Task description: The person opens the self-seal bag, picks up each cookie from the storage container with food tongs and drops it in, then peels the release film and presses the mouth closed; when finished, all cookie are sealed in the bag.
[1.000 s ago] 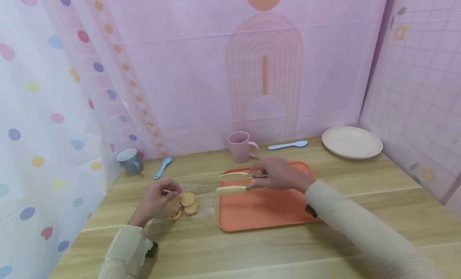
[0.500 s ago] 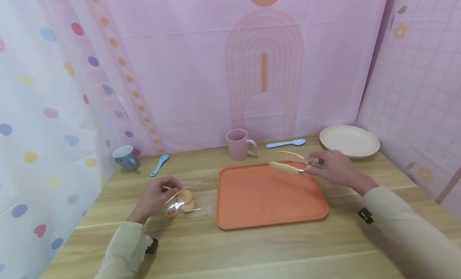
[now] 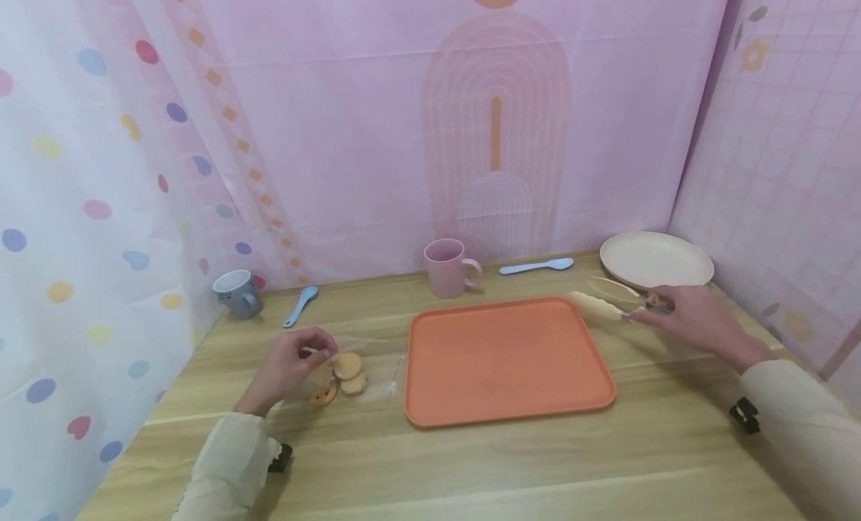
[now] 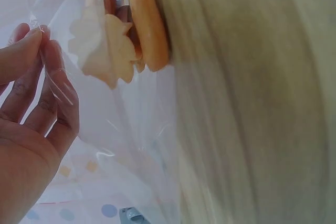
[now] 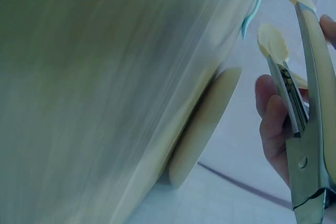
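My left hand [image 3: 289, 365] pinches the edge of a clear plastic bag [image 4: 121, 145] between thumb and fingertips. Inside the bag are several cookies [image 3: 347, 365]; the left wrist view shows a flower-shaped cookie [image 4: 122, 48] among them. At the right, my right hand [image 3: 702, 319] grips a pair of metal tongs [image 5: 310, 145] with cream-coloured tips. The tongs' arms stand apart with nothing between them. They point left, above the table between the orange tray [image 3: 504, 364] and the beige plate [image 3: 655, 259].
Along the back stand a pink mug [image 3: 445, 270] and a grey-blue mug [image 3: 237, 295]. One light blue spoon [image 3: 300, 306] lies near the grey-blue mug, another pale blue spoon [image 3: 537, 267] right of the pink mug. Curtains hang behind the wooden table [image 3: 484, 469].
My right hand has carried the tongs from over the orange tray rightward to near the plate. The left hand stays at the bag of cookies.
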`<action>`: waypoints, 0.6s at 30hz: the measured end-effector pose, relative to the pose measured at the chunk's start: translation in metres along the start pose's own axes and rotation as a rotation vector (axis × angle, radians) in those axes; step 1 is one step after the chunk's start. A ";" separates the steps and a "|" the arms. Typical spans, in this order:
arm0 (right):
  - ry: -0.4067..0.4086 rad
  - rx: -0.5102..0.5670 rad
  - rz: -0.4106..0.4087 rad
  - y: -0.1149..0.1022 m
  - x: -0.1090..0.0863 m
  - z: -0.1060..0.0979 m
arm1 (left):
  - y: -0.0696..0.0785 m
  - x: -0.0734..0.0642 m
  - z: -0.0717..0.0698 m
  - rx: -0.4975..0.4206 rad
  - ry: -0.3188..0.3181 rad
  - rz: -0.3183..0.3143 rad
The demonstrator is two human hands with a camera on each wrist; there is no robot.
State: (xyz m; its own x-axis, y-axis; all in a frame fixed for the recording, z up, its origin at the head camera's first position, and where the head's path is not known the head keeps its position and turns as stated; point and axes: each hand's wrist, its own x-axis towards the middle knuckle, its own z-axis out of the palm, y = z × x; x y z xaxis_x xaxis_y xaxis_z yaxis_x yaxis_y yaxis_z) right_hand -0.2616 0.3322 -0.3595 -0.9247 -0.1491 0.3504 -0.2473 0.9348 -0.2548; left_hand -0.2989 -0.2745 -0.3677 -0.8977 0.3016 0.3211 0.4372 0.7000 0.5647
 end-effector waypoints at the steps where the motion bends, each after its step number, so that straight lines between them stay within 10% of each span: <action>1: -0.016 -0.018 0.008 0.003 -0.001 -0.002 | 0.000 0.000 -0.001 -0.001 0.001 0.003; 18: -0.185 -0.080 -0.002 0.009 -0.001 -0.010 | -0.001 -0.002 -0.002 0.038 0.020 0.008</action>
State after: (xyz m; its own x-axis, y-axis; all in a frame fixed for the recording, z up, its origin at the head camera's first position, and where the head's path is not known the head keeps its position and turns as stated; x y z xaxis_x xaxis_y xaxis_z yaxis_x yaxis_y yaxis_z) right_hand -0.2598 0.3439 -0.3537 -0.9636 -0.2004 0.1769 -0.2318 0.9562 -0.1791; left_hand -0.2972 -0.2767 -0.3673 -0.8926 0.2950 0.3410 0.4421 0.7215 0.5329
